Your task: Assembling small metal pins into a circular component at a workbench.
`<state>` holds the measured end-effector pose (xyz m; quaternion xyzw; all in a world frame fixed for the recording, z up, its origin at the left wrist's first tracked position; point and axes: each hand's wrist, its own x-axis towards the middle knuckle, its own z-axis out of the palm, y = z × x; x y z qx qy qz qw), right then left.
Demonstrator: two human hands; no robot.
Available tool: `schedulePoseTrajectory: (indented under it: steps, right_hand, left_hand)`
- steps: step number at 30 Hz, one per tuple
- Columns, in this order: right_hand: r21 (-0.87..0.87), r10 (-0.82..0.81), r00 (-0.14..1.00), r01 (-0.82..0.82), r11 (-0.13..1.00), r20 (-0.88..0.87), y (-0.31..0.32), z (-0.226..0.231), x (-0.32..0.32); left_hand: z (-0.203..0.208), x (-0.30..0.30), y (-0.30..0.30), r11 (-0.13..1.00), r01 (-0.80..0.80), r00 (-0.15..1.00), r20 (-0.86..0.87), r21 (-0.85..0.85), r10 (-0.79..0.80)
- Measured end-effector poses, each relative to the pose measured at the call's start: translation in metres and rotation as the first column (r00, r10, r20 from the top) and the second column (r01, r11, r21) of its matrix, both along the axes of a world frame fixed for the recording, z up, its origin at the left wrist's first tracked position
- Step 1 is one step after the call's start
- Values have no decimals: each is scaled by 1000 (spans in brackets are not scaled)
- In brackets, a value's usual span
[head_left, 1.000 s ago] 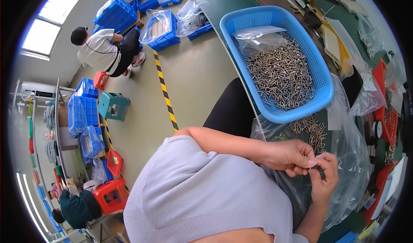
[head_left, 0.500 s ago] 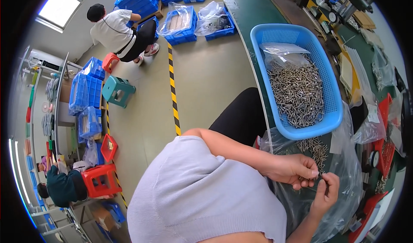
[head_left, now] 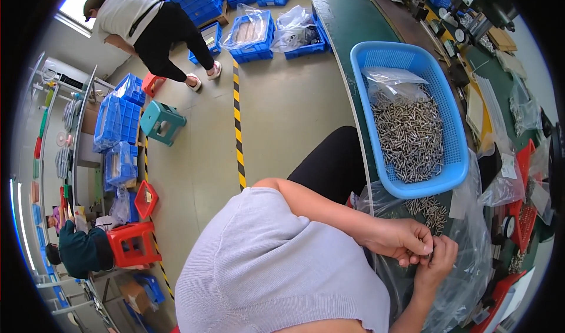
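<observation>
My left hand is closed in a pinch, its thumb and fingertips meeting those of my right hand. The right hand's fingers are bent and pressed together as well. Whatever lies between the fingertips is too small and covered to name. Just beyond them, a loose pile of small metal pins rests on the green workbench. A clear plastic sheet spreads under and beside my hands. Farther along stands a blue perforated basket holding a large heap of similar metal pins and a clear plastic bag.
Gauges and tools line the bench's back, with red trays at the right. On the floor are blue crates, a green stool and a red stool. One person stands bent over; another sits far left.
My right hand has drawn in against the left, its fingers curling more. The person at upper left has risen from a crouch. The view has shifted slightly.
</observation>
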<state>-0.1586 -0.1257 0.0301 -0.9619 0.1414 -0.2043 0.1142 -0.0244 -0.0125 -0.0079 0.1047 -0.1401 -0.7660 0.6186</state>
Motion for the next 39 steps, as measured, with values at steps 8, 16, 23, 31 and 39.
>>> schedulePoseTrajectory:
  steps: [8, 16, 23, 31, 39]
  right_hand:
    - [-14, -9, 999, 9, 1000, -37, 7, 7, 4]
    - [-145, 11, 997, -21, 989, -73, 5, 2, 4]
    - [-164, 37, 992, -57, 985, -124, 7, 10, 1]
    - [72, -20, 1000, 21, 997, -16, 5, 16, 4]
    - [865, -223, 951, -79, 495, 215, 4, 20, -14]
  left_hand:
    - [-1, 0, 1, 1000, -11, 1000, 10, -14, 11]
    - [9, 5, 5, 999, -23, 999, 26, 34, 22]
    - [5, 4, 5, 1000, -13, 1000, 1, 10, 13]
    - [7, 5, 4, 999, 9, 1000, -27, 45, -8]
    - [14, 12, 3, 992, 29, 1000, 4, 121, -30]
